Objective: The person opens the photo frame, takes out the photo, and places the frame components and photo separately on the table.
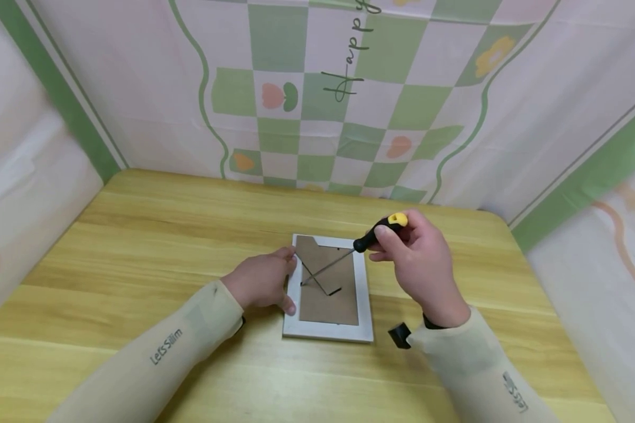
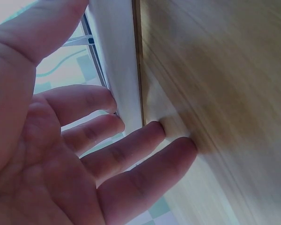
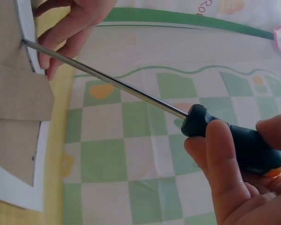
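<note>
A white picture frame lies back side up on the table, showing its brown backing board with a stand flap. My right hand grips the black and yellow handle of a screwdriver. Its shaft slants down to the left, and in the right wrist view the tip meets the left edge of the backing board, where the border begins. My left hand rests along the frame's left side, thumb on the border; in the left wrist view its fingers are spread and fairly straight by the frame's edge.
The wooden table extends around the frame on all sides. A printed curtain with green and white checks hangs behind it, with more cloth at both sides. A small black block shows beside the right wrist.
</note>
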`<state>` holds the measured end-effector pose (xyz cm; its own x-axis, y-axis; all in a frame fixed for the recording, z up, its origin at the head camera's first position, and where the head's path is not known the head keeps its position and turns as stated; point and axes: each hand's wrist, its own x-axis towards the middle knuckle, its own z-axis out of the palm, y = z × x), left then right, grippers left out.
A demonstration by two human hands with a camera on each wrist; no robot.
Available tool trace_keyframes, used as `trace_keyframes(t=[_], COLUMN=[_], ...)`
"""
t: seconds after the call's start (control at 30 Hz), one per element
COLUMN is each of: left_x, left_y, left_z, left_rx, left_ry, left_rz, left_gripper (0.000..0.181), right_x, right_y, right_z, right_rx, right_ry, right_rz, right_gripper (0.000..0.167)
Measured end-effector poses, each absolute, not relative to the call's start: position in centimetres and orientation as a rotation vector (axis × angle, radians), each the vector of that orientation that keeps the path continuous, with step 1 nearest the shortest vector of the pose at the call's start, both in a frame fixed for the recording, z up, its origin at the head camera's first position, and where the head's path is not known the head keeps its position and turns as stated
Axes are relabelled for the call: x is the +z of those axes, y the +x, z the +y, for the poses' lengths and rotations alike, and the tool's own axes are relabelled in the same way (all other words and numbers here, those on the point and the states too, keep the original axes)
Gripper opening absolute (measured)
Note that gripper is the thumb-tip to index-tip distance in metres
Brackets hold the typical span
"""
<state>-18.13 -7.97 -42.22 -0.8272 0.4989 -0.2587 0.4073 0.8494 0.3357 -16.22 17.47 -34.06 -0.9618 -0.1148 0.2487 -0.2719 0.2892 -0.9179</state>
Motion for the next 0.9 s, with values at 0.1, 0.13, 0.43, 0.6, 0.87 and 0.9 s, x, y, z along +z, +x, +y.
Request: trace_keyframes(t=[0.1,0.13,0.43,0.6,0.87,0.9], left_x=[-42.3,-42.3,-42.2,-42.1,-42.0,-42.0], left_y=[-18.1,-18.1,-18.1,-18.1,-18.1,-18.1], left_z=[-8.0,-8.0,-8.0,-8.1,-8.0,-8.0], left_rx=[0.377,0.377,0.386,0.382,0.391,0.392], left_ry=[0.685,0.687,0.695,0.691,0.686,0.686], left_rz=[2.689,2.690,2.685,2.681,2.672,2.672], left_gripper=[0.100,0.100,0.100,0.100,0.099,0.099], right_x=[-33.9,-33.9,-33.5,-33.1,-32.7,-32.7], right_y=[-16.4,-16.4,-16.8,-17.0,-17.2,-17.2], right_z=[17.2,17.1,16.0,15.2,14.2,14.1], right_rx=[1.749,1.748,1.665,1.584,1.472,1.465], right_ry=[0.376,0.382,0.442,0.485,0.540,0.544], right_rz=[-2.424,-2.426,-2.449,-2.473,-2.495,-2.497], right_gripper=[0.025,0.025,0.021,0.015,0.013,0.013])
